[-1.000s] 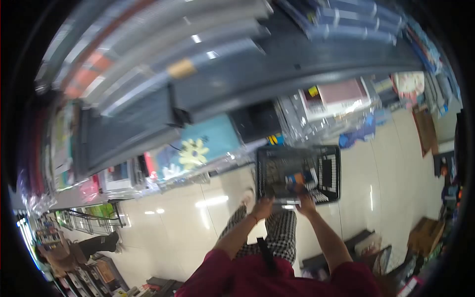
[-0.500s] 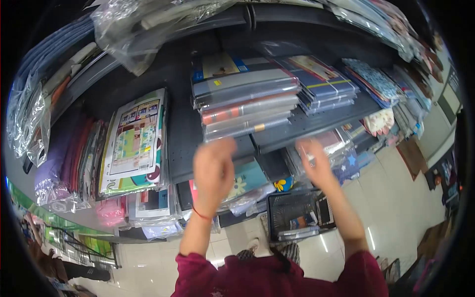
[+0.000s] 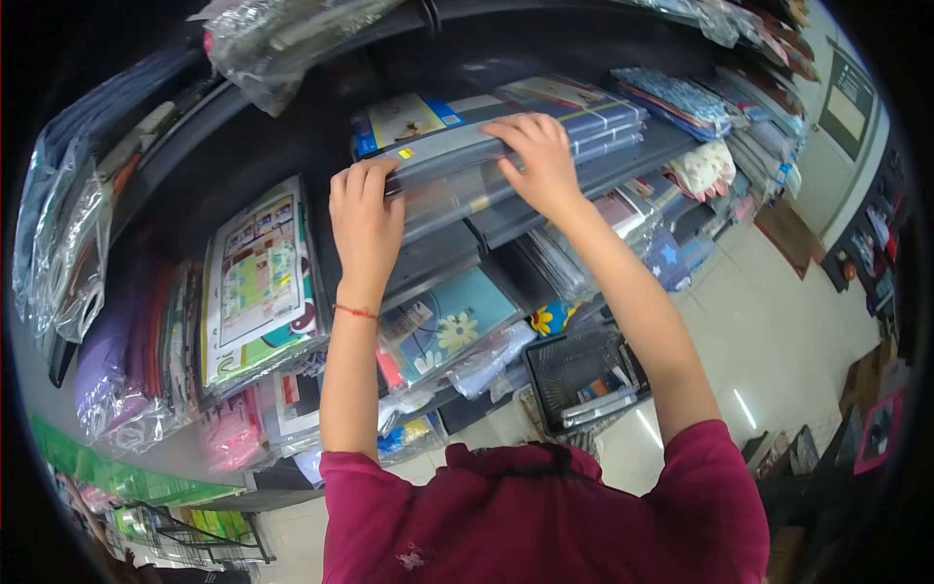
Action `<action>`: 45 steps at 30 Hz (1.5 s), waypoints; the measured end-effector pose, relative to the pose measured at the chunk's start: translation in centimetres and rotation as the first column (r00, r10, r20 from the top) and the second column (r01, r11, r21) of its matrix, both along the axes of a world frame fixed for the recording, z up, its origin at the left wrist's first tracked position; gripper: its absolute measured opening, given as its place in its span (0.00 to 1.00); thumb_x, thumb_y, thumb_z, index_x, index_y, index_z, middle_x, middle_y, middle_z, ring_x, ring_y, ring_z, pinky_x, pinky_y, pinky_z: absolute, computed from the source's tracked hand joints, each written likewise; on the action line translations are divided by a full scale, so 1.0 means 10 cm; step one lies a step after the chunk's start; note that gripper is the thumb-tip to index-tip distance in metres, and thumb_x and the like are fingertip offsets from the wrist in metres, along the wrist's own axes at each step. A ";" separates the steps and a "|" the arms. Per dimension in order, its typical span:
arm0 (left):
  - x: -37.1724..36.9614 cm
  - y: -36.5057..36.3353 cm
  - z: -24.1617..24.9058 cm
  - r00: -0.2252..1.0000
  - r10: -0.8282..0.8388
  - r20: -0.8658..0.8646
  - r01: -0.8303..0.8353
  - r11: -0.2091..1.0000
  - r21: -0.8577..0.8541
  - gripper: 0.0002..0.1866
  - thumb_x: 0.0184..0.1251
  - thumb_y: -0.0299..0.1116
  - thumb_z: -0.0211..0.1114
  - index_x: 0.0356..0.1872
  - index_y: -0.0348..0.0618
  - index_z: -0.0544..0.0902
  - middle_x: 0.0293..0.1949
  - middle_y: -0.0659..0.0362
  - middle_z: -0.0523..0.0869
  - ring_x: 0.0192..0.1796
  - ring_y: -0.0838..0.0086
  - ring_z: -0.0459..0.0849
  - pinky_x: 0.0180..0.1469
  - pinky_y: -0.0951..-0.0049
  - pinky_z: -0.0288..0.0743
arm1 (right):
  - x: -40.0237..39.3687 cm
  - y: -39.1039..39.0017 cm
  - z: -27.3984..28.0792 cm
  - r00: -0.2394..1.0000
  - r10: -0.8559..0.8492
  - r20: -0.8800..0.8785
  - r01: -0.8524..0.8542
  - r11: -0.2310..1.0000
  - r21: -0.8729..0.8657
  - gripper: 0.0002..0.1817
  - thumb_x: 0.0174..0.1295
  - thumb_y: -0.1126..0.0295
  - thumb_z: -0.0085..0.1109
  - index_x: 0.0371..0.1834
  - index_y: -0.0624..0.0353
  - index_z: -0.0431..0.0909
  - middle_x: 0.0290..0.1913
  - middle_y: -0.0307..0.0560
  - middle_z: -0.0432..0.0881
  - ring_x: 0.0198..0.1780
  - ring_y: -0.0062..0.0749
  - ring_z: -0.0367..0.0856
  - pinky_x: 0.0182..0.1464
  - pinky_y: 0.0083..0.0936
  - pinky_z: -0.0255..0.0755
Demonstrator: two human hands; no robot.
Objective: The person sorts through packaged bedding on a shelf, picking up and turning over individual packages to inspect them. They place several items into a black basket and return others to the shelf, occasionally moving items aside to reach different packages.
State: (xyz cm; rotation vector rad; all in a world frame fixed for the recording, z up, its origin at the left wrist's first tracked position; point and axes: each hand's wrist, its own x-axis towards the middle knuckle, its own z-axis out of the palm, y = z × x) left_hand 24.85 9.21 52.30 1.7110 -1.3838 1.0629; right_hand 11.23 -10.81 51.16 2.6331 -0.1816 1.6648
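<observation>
A stack of flat, plastic-wrapped packages (image 3: 443, 200), looking like folded textiles, lies on the dark shelf in front of me. My left hand (image 3: 366, 216) wraps round its left front corner, fingers bent over the top and thumb at the front. On the right, my right hand (image 3: 541, 164) curls its fingers over the top edge while the thumb rests against the front face. Just behind the stack is a package with a blue-edged picture label (image 3: 407, 125). Blue packages with white bands (image 3: 608, 122) lie beside my right hand.
Packages with a printed label (image 3: 255, 277) lean at the left. A lower shelf holds a teal flowered package (image 3: 452, 321). The black basket (image 3: 574, 355) stands below on the tiled floor (image 3: 744, 321). Plastic-wrapped goods (image 3: 292, 44) hang over the upper shelf edge.
Both hands have moved forward and up from in front of the shelf onto the stack, and now grip its near edge. The view has shifted a little.
</observation>
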 end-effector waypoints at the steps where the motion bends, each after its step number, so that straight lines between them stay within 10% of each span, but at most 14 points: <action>1: -0.15 0.06 0.02 0.999 -0.027 0.038 0.026 0.999 0.022 0.22 0.44 0.21 0.65 0.45 0.46 0.79 0.44 0.61 0.79 0.48 0.61 0.74 0.52 0.63 0.69 | -0.16 0.01 -0.02 0.999 0.016 0.031 -0.016 1.000 -0.018 0.23 0.45 0.74 0.62 0.49 0.49 0.78 0.52 0.38 0.77 0.56 0.39 0.70 0.61 0.40 0.61; 7: -1.27 0.39 -0.24 0.849 -0.464 0.252 0.440 0.886 0.148 0.15 0.47 0.28 0.66 0.40 0.53 0.82 0.40 0.66 0.76 0.41 0.72 0.75 0.43 0.69 0.72 | -1.64 0.19 -0.51 0.990 -0.023 0.140 0.042 0.990 -0.134 0.21 0.42 0.75 0.63 0.45 0.54 0.78 0.51 0.45 0.80 0.54 0.45 0.76 0.60 0.45 0.63; 14: -2.13 0.44 -0.97 0.568 -0.811 -0.141 0.823 0.558 0.109 0.17 0.45 0.31 0.67 0.40 0.61 0.83 0.39 0.68 0.75 0.38 0.74 0.73 0.41 0.75 0.71 | -3.26 0.87 -1.20 0.940 -0.302 -0.158 0.294 0.953 -0.072 0.11 0.48 0.72 0.62 0.35 0.53 0.74 0.46 0.49 0.81 0.48 0.47 0.80 0.59 0.49 0.64; 20: -2.24 -0.11 -2.28 0.596 -0.462 -0.656 0.790 0.483 0.378 0.17 0.51 0.28 0.64 0.46 0.47 0.80 0.45 0.61 0.77 0.47 0.64 0.78 0.45 0.67 0.73 | -3.48 0.62 -2.27 0.782 -0.251 -0.570 0.433 0.877 0.207 0.21 0.45 0.71 0.65 0.46 0.53 0.76 0.48 0.45 0.77 0.55 0.44 0.75 0.60 0.49 0.64; 35: -2.41 -0.66 -5.50 0.652 0.240 -0.719 0.656 0.297 0.694 0.28 0.57 0.20 0.54 0.62 0.43 0.67 0.56 0.49 0.73 0.57 0.53 0.73 0.58 0.60 0.71 | -2.94 -0.29 -5.30 0.401 0.227 -0.887 0.550 0.715 0.431 0.17 0.58 0.65 0.56 0.52 0.47 0.77 0.52 0.44 0.75 0.62 0.42 0.66 0.67 0.43 0.55; 41: -2.56 -0.68 -6.00 0.538 0.423 -0.729 0.677 0.298 0.673 0.31 0.55 0.21 0.56 0.65 0.44 0.67 0.61 0.47 0.71 0.63 0.52 0.68 0.64 0.59 0.66 | -2.80 -0.18 -5.79 0.264 0.303 -0.916 0.700 0.593 0.398 0.20 0.62 0.64 0.52 0.59 0.45 0.73 0.62 0.45 0.71 0.69 0.48 0.59 0.72 0.45 0.47; 45: -2.51 -0.53 -5.94 0.526 0.399 -0.751 0.665 0.358 0.655 0.32 0.57 0.23 0.54 0.67 0.46 0.64 0.63 0.44 0.68 0.63 0.49 0.68 0.64 0.54 0.64 | -2.83 -0.13 -5.59 0.401 0.289 -0.869 0.645 0.584 0.492 0.21 0.60 0.64 0.54 0.57 0.52 0.73 0.61 0.54 0.69 0.70 0.51 0.56 0.70 0.46 0.50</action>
